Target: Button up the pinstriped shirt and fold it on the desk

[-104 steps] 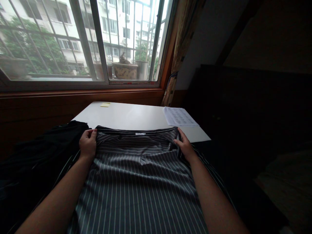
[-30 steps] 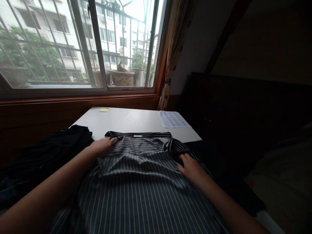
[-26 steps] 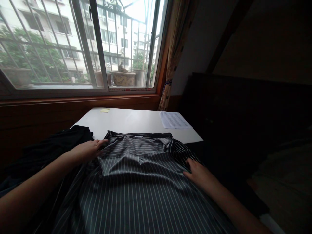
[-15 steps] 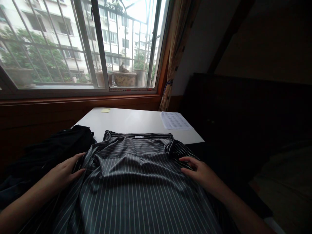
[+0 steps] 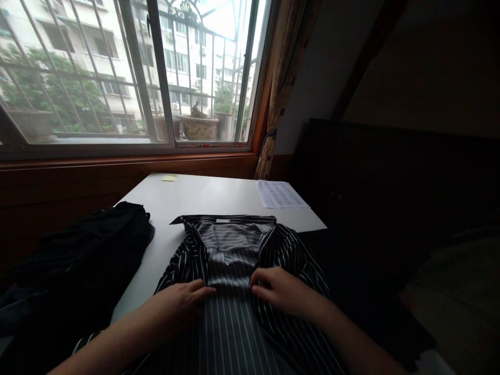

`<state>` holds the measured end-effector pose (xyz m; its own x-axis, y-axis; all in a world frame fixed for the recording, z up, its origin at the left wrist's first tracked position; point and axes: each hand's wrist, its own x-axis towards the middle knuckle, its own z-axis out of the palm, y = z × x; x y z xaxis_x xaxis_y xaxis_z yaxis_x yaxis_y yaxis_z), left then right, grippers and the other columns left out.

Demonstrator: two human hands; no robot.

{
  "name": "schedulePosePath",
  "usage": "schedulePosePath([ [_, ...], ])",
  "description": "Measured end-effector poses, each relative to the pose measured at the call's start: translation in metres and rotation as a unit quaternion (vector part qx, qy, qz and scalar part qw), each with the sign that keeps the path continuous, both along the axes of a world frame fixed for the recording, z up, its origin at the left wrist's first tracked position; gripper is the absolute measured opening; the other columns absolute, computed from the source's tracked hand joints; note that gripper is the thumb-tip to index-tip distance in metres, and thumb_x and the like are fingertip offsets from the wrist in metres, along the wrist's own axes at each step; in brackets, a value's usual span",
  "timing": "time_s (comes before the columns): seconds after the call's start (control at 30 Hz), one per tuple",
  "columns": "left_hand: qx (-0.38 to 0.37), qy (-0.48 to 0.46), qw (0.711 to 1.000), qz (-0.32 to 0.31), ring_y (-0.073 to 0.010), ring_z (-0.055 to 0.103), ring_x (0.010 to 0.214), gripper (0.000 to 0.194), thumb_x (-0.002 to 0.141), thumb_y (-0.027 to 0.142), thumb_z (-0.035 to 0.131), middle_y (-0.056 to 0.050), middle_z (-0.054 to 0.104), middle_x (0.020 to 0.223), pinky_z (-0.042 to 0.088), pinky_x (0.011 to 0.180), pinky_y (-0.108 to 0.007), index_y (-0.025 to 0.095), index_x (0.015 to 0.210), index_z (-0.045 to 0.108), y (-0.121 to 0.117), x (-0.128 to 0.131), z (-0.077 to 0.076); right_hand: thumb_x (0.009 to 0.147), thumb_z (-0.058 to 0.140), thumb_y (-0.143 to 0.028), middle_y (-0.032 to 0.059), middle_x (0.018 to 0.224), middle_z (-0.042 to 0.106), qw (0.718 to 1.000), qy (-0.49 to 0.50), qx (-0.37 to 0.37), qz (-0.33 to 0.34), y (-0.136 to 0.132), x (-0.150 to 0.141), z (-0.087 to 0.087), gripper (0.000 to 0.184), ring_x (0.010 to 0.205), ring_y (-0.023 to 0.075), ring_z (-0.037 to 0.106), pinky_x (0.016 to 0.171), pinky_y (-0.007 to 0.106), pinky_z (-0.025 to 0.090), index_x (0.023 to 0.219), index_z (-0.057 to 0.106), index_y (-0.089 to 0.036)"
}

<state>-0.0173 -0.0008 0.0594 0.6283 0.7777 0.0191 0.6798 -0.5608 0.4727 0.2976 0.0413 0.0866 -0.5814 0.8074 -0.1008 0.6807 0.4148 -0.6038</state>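
Note:
A dark striped shirt lies on the white table, collar toward the window. Both of its side panels are folded inward over the grey striped middle. My left hand presses flat on the left folded panel, fingers stretched out. My right hand rests on the right folded panel, fingers spread and lightly curled. The two hands nearly meet at the shirt's middle.
A heap of black clothing lies at the table's left. A printed sheet and a small yellow note sit near the far edge. Behind is a barred window with a curtain. Dark furniture stands right.
Both hands have moved from the shirt's outer edges to its middle, bringing the side panels inward over the front. The shirt now looks narrower, with bare table showing on its left.

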Motion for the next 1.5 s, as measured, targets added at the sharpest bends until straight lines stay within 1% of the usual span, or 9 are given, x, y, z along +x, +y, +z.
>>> schedulePosePath([
  [0.1, -0.009, -0.030, 0.999, 0.013, -0.0211, 0.071, 0.089, 0.035, 0.097, 0.029, 0.050, -0.003, 0.070, 0.114, 0.056, 0.077, -0.030, 0.036, 0.130, 0.061, 0.011, -0.001, 0.008, 0.092, 0.054, -0.036, 0.0014, 0.074, 0.072, 0.985, 0.004, 0.072, -0.154, 0.037, 0.013, -0.002, 0.023, 0.068, 0.0175, 0.067, 0.064, 0.025, 0.046, 0.082, 0.069, -0.021],
  [0.2, 0.043, -0.111, 0.988, 0.101, -0.0206, 0.069, 0.089, 0.029, 0.099, 0.038, 0.046, -0.005, 0.072, 0.106, 0.055, 0.078, -0.031, 0.026, 0.111, 0.069, 0.040, -0.025, 0.013, 0.094, 0.049, -0.040, 0.0042, 0.076, 0.072, 0.953, -0.020, 0.114, -0.278, 0.077, 0.027, -0.007, 0.029, 0.072, 0.0201, 0.069, 0.066, 0.027, 0.047, 0.082, 0.067, -0.021],
  [0.3, 0.096, -0.129, 0.966, 0.204, -0.0214, 0.068, 0.083, 0.035, 0.097, 0.046, 0.046, -0.006, 0.072, 0.095, 0.054, 0.073, -0.031, 0.022, 0.098, 0.071, 0.076, -0.055, 0.005, 0.093, 0.050, -0.046, 0.0101, 0.082, 0.074, 0.932, -0.043, 0.120, -0.339, 0.107, 0.034, -0.020, 0.033, 0.078, 0.0241, 0.070, 0.069, 0.030, 0.048, 0.088, 0.067, -0.019],
  [0.47, 0.154, -0.092, 0.950, 0.256, -0.0220, 0.068, 0.082, 0.036, 0.093, 0.047, 0.050, -0.008, 0.067, 0.097, 0.055, 0.075, -0.034, 0.019, 0.103, 0.070, 0.127, -0.074, -0.020, 0.088, 0.058, -0.049, 0.0196, 0.094, 0.073, 0.908, -0.058, 0.132, -0.394, 0.130, 0.023, -0.046, 0.036, 0.092, 0.0306, 0.069, 0.077, 0.035, 0.049, 0.094, 0.067, -0.014],
  [0.6, 0.192, -0.081, 0.943, 0.259, -0.0267, 0.065, 0.096, 0.037, 0.092, 0.041, 0.053, -0.012, 0.063, 0.109, 0.053, 0.089, -0.042, 0.015, 0.117, 0.064, 0.155, -0.057, -0.030, 0.090, 0.051, -0.036, 0.0158, 0.097, 0.074, 0.903, -0.028, 0.152, -0.402, 0.131, 0.013, -0.063, 0.025, 0.092, 0.0279, 0.069, 0.078, 0.033, 0.048, 0.097, 0.066, -0.017],
  [0.73, 0.213, -0.054, 0.955, 0.201, -0.0310, 0.054, 0.117, 0.044, 0.088, 0.034, 0.062, -0.013, 0.058, 0.127, 0.044, 0.104, -0.049, 0.020, 0.130, 0.059, 0.168, -0.023, -0.041, 0.090, 0.046, -0.029, 0.0110, 0.098, 0.074, 0.907, 0.011, 0.166, -0.386, 0.131, 0.014, -0.073, 0.023, 0.095, 0.0261, 0.068, 0.081, 0.030, 0.047, 0.101, 0.064, -0.020],
  [0.93, 0.215, -0.035, 0.966, 0.139, -0.0309, 0.054, 0.115, 0.035, 0.091, 0.032, 0.060, -0.011, 0.063, 0.119, 0.042, 0.105, -0.049, 0.025, 0.125, 0.064, 0.167, 0.012, -0.062, 0.085, 0.048, -0.023, 0.0092, 0.097, 0.074, 0.926, 0.040, 0.157, -0.341, 0.132, 0.015, -0.078, 0.026, 0.095, 0.0267, 0.068, 0.082, 0.030, 0.047, 0.105, 0.065, -0.021],
  [1.23, 0.221, -0.074, 0.960, 0.155, -0.0267, 0.056, 0.114, 0.031, 0.097, 0.026, 0.048, -0.011, 0.060, 0.121, 0.048, 0.101, -0.043, 0.021, 0.126, 0.059, 0.167, 0.001, -0.066, 0.085, 0.046, -0.025, 0.0090, 0.091, 0.073, 0.927, 0.092, 0.166, -0.325, 0.130, 0.005, -0.075, 0.028, 0.090, 0.0277, 0.068, 0.085, 0.034, 0.049, 0.104, 0.066, -0.020],
  [1.5, 0.213, -0.060, 0.968, 0.118, -0.0269, 0.055, 0.119, 0.043, 0.091, 0.011, 0.045, -0.007, 0.068, 0.122, 0.044, 0.107, -0.044, 0.020, 0.130, 0.059, 0.174, -0.002, -0.074, 0.083, 0.056, -0.036, 0.0141, 0.128, 0.066, 0.922, 0.228, 0.140, -0.279, 0.125, -0.020, -0.079, 0.058, 0.116, 0.0272, 0.062, 0.102, 0.037, 0.046, 0.136, 0.053, -0.013],
])
